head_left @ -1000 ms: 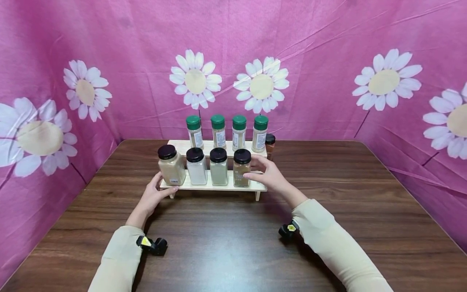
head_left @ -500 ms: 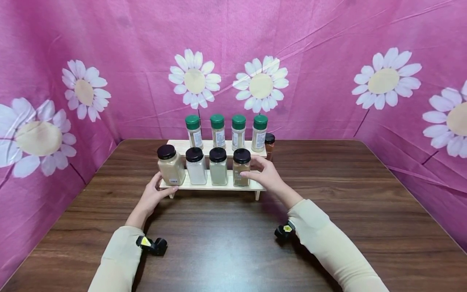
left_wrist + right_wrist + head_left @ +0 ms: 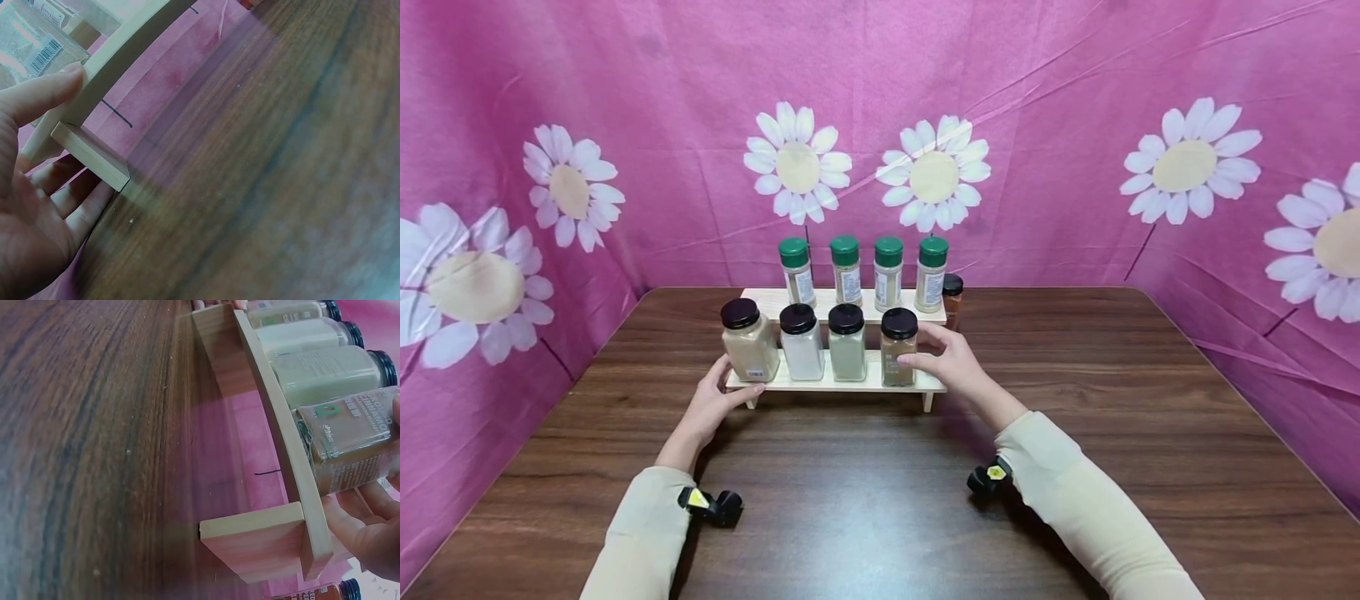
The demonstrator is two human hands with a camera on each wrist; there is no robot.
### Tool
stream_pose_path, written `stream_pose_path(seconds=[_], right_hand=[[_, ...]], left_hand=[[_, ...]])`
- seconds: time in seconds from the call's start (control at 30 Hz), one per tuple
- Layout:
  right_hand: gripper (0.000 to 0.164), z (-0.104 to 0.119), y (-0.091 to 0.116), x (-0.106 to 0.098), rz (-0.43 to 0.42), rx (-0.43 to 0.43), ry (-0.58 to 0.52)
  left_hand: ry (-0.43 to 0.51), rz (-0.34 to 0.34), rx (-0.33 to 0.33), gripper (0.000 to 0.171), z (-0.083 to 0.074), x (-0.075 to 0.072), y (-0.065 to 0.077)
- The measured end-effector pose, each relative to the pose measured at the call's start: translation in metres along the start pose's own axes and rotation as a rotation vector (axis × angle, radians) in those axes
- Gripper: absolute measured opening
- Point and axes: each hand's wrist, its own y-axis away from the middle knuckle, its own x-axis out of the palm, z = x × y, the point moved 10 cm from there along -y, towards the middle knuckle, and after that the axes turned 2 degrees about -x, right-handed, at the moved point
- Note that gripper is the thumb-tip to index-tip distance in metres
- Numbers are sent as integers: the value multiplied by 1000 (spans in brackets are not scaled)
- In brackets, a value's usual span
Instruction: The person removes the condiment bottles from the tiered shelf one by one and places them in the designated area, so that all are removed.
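Note:
A two-tier wooden spice rack [image 3: 838, 386] stands on the table. My left hand [image 3: 709, 408] grips its left end; in the left wrist view the thumb lies on the shelf's front edge and the fingers are behind the leg [image 3: 94, 157]. With my right hand [image 3: 957, 365] I hold a brown spice jar [image 3: 897, 368] at the right of the lower shelf, thumb at its front. That jar [image 3: 347, 437] looks slightly tilted in the right wrist view. Left of it are a pale green jar [image 3: 847, 358], a white jar [image 3: 803, 357] and a wide beige jar [image 3: 752, 354], all black-lidded.
Several green-capped bottles [image 3: 887, 283] line the upper shelf. Behind the rack's right end, a black-lidded reddish jar [image 3: 952, 304] is partly hidden. A pink daisy-print cloth [image 3: 1045, 233] hangs behind the brown wooden table [image 3: 850, 500].
The brown jar in my right hand has shifted a little right and toward me, widening the gap from the pale green jar. My left hand keeps its place on the rack.

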Motion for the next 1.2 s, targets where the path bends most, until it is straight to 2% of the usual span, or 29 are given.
stream_pose_path(seconds=[0.23,0.5,0.9,1.0,1.13,1.2], right_hand=[[47,3,7,-12,6,19,47],[53,2,23,-46,-51,75,197],[48,4,40,-84,-89,41,114],[46,-2,40,-93,-88,18,65],[42,-21,36,-107,-62,-28,-37],[42,-27,35,-114,-68,-13,-54]], left_hand=[[3,2,0,68,-2,0,1],[8,0,11,68,-2,0,0],[6,0,-2,69,1,-1,-1],[7,-1,1,69,2,-1,-1],[8,-2,4,69,3,-1,-1],[8,-1,6,69,3,-1,-1]])
